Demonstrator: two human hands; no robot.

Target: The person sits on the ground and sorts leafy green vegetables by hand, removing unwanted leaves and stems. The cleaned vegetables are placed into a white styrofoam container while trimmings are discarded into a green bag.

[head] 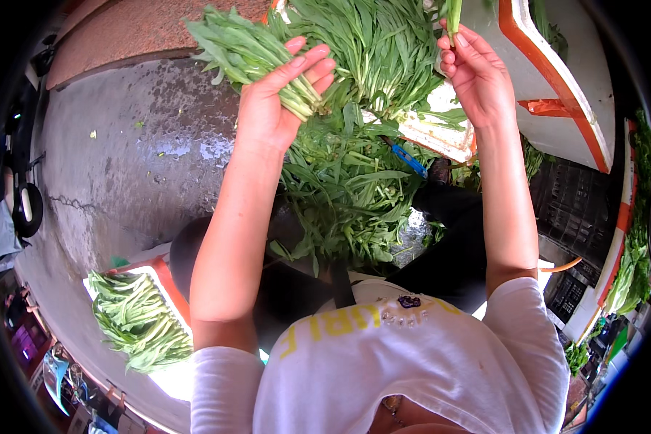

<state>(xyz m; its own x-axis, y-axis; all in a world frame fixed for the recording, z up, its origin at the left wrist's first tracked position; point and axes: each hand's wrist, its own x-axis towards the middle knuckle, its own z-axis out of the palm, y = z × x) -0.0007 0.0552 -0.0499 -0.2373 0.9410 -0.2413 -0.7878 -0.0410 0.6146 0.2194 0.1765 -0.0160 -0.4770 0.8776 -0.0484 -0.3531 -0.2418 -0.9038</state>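
My left hand [282, 87] holds a bunch of leafy greens [244, 51], its pale stem ends pointing down to the right and its leaves to the upper left. At the upper right my right hand [480, 76] pinches the stem of another green [453, 19], whose top runs out of view. Between and beyond the hands, a large heap of long-leaved greens [369, 49] lies on a white foam box lid or tray [445, 135]. Loose leaves and stems [352, 190] are piled below it, between my legs. A blue-handled knife or cutter [409, 160] rests on that pile.
At lower left, a foam box with orange tape [171, 290] holds bundled greens [141, 320] laid in rows. A large white foam box [569, 97] stands at upper right, near dark plastic crates [569, 190]. More greens [629, 271] line the far right. The concrete floor [125, 146] is wet in patches.
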